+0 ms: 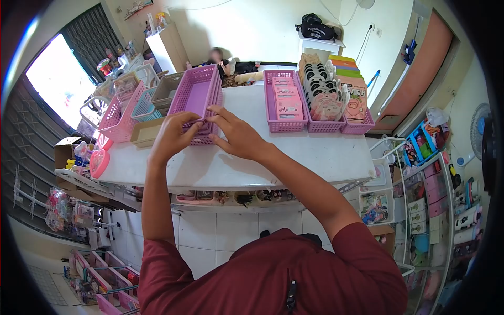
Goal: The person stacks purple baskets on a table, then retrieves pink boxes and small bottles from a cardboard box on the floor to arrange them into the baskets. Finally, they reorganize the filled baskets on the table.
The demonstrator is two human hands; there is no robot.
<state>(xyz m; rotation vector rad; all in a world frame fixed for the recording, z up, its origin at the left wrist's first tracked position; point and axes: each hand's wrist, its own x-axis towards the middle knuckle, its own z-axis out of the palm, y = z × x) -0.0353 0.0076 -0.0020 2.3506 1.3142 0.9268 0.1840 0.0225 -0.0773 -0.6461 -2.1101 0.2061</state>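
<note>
A stack of purple plastic baskets (197, 94) with perforated sides stands on the white table, and the top basket has a bare floor. My left hand (176, 131) grips the near rim of the top basket, its thumb and fingers closing over the edge. At the near right corner, my right hand (233, 131) holds the stack, with its index finger at the upper rim and its thumb lower on the side. Both hands partly hide the near end of the stack.
To the right stand a purple basket of pink packets (286, 100), panda-faced items (320, 89) and peach-print packs (353, 97). Left of the stack are a pink basket (122, 113), a blue basket (147, 107) and a beige tray (147, 132). A person (223, 63) is low by the far wall.
</note>
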